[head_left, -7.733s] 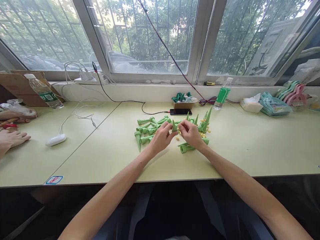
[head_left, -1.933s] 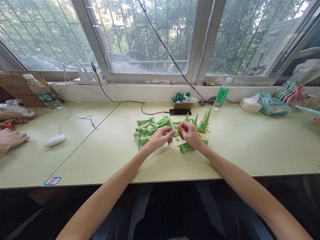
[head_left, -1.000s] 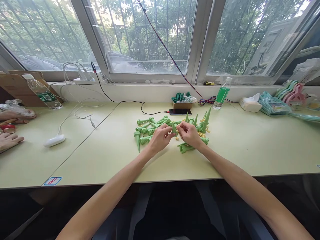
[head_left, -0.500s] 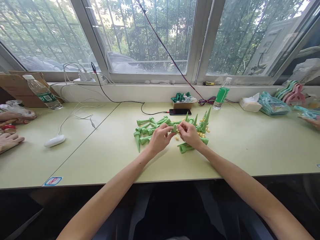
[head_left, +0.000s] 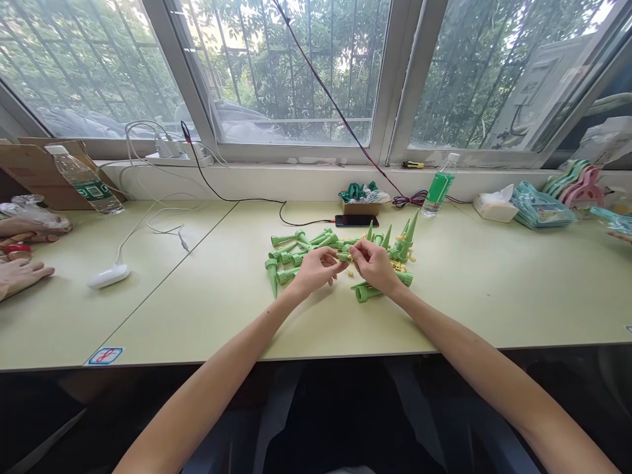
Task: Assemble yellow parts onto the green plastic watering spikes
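Note:
A green plastic watering spike (head_left: 342, 257) is held between my two hands over the middle of the table. My left hand (head_left: 316, 270) pinches it from the left with thumb and fingertips. My right hand (head_left: 374, 264) is closed at its right side, the fingertips touching the piece; any small part between them is hidden. Left of my hands lie several loose green spikes (head_left: 271, 273). On the right several more stand point up, among them a tall spike (head_left: 407, 240). Small yellow parts (head_left: 397, 266) lie scattered around these, and an open-ended green tube (head_left: 365, 293) rests nearest me.
A phone (head_left: 356, 221) on a cable lies behind the pile, before a small box (head_left: 360, 208). A water bottle (head_left: 438, 187), tissue pack (head_left: 495, 203) and packaged hangers (head_left: 542, 205) stand right. On the left are a white device (head_left: 109, 276) and another person's hands (head_left: 22, 276).
The spike between my hands has tipped from upright to lying over on its side. My left fingers have shifted and spread a little; my right hand has barely moved.

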A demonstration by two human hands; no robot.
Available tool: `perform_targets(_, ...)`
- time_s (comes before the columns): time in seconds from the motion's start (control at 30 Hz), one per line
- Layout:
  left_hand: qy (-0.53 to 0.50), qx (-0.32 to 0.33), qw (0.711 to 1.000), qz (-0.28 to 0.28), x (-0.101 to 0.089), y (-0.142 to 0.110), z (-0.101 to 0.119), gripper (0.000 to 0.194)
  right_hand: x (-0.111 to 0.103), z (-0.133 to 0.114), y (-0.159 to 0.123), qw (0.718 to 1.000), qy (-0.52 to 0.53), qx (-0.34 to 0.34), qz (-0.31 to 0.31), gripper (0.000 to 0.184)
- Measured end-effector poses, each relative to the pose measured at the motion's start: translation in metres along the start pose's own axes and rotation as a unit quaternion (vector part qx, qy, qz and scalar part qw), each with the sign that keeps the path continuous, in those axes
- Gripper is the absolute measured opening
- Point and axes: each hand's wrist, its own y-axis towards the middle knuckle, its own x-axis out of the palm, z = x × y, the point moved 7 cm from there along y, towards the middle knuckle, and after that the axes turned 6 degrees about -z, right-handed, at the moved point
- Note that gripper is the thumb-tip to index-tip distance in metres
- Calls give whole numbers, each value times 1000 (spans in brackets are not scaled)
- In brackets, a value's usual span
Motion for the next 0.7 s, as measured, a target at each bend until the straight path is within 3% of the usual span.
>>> perform_targets(0.13, -118, -69, 990, -43, 5, -2, -8, 53, -1, 0, 0, 1000, 0, -3, 2, 36)
perform_targets(0.33, -215, -143, 962, -95, 16, -5, -12, 39, -3, 0, 0, 1000, 4, -8, 8, 35)
perform_targets(0.57, -289, -170, 926, -171, 26, -10, -7, 46, -2, -4, -1, 1000, 5, -10, -4, 35)
perform_targets(0.7, -311, -175, 919, -167, 26, -11, -8, 40, 0, -4, -2, 1000, 11, -11, -10, 35)
